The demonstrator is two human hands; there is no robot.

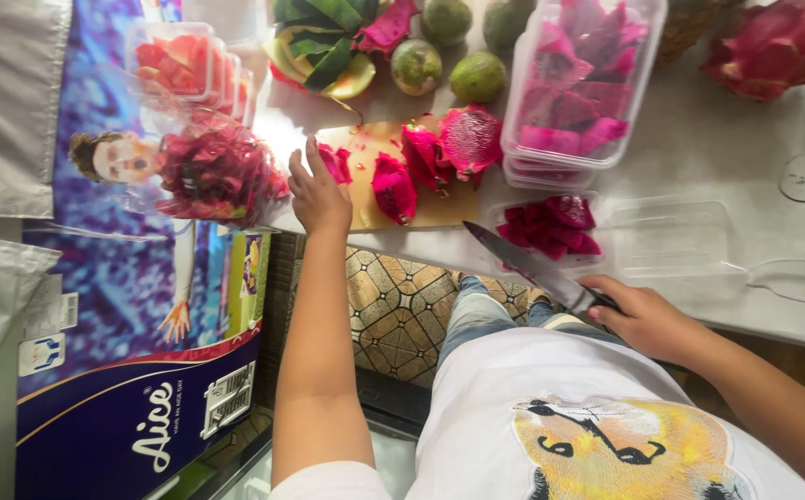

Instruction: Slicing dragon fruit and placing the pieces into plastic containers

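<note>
- The left hand [319, 193] reaches over the pale wooden cutting board [365, 153], fingers spread and open, fingertips touching a small magenta dragon fruit piece [336, 162] at the board's left end.
- The right hand [645, 317] is clenched around the handle of a dark-bladed kitchen knife [527, 266], blade pointing up-left past the counter's edge.
- 3 larger magenta dragon fruit chunks [435, 153] lie on the board, right of the left hand.
- A shallow clear plastic tray of cut magenta pieces [550, 227] sits just beside the blade.
- A tall clear plastic tub of dragon fruit chunks [583, 79] stands behind it.
- Round green fruits [476, 76] rest near the board's far edge.
</note>
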